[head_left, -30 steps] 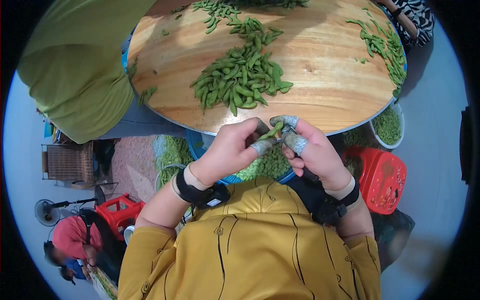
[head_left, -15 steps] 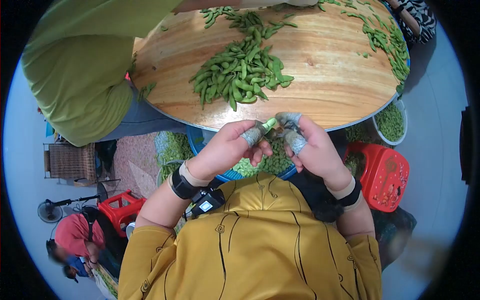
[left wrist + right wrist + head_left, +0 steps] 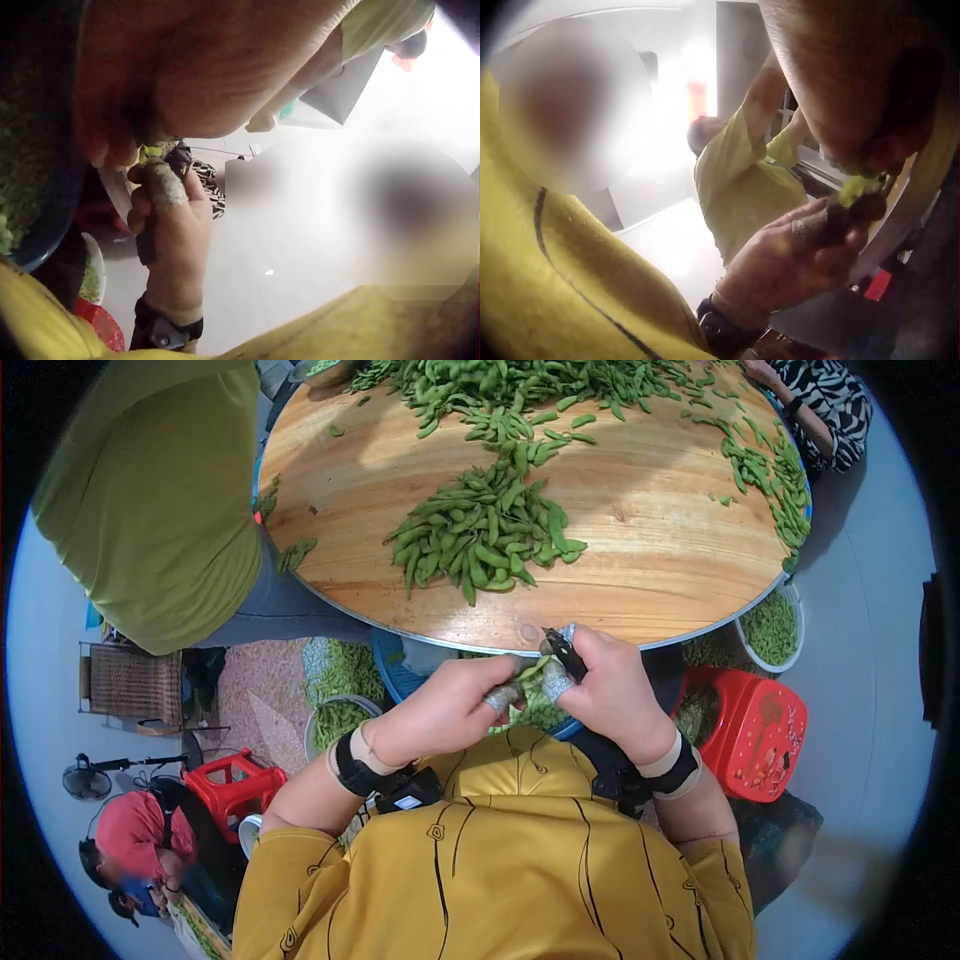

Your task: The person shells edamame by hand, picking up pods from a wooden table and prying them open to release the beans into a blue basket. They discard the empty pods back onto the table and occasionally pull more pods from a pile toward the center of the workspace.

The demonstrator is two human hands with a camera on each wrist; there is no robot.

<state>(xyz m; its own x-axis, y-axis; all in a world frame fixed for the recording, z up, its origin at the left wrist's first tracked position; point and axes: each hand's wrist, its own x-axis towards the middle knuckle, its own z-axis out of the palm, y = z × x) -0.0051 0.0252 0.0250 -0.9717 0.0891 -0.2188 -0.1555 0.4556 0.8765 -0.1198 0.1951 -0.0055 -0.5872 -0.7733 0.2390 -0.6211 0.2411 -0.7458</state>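
Note:
My left hand (image 3: 440,705) pinches a green soybean pod (image 3: 535,668) between thumb and fingers, just below the table's near edge. The same pod (image 3: 855,189) shows bright green at the left fingertips in the right wrist view. From the other side, my right hand (image 3: 615,690) meets it, with the thumb at the pod. A small dark pointed tool (image 3: 566,653) lies in the right hand's grip between thumb and index finger; its kind is hard to make out. Silvery tape wraps thumbs and fingers of both hands. Beneath the hands, shelled green beans (image 3: 541,712) lie in a blue basin (image 3: 392,668).
On the round wooden table (image 3: 660,560) lies a near heap of pods (image 3: 475,540), with a bigger pile (image 3: 500,385) behind. A person in green (image 3: 150,510) is at the left. A red stool (image 3: 765,740) and a white bucket (image 3: 797,630) stand right.
A pale bean showed at my left thumb half a second ago; now a pod is between both hands. The hands came lower. The person in green leaned back, uncovering the far pile.

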